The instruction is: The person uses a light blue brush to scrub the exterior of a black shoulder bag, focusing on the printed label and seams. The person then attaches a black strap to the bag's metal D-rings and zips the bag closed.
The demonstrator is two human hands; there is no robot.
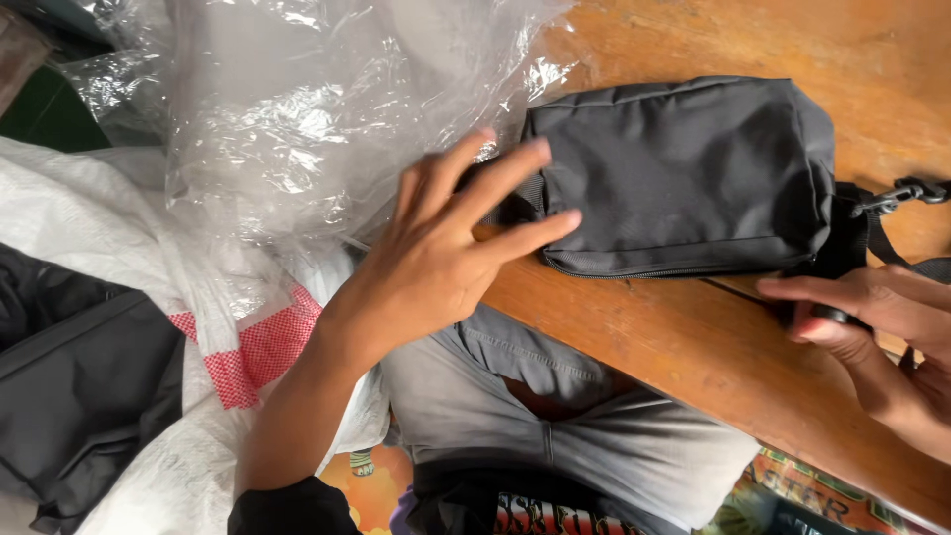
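Dark bags (69, 396): more of them sit in a white woven sack (109, 228) at far left, off the surface.
Plastic wrap (297, 109): clear and crumpled, it lies empty at the surface's far left corner, just beside the pouch.
Left hand (446, 248): fingers spread, with fingertips resting on the pouch's left end and gripping nothing.
Black pouch (684, 173): it lies flat near the surface's near edge, out of any wrap, and its zipper looks closed.
Strap (892, 223): it trails off the pouch's right end, its metal clip showing.
Right hand (872, 317): fingers curled together, seemingly pinching a small black strap piece.
Progress: the pouch looks unwrapped, the strap is in handling, and the sacked bags are untouched.
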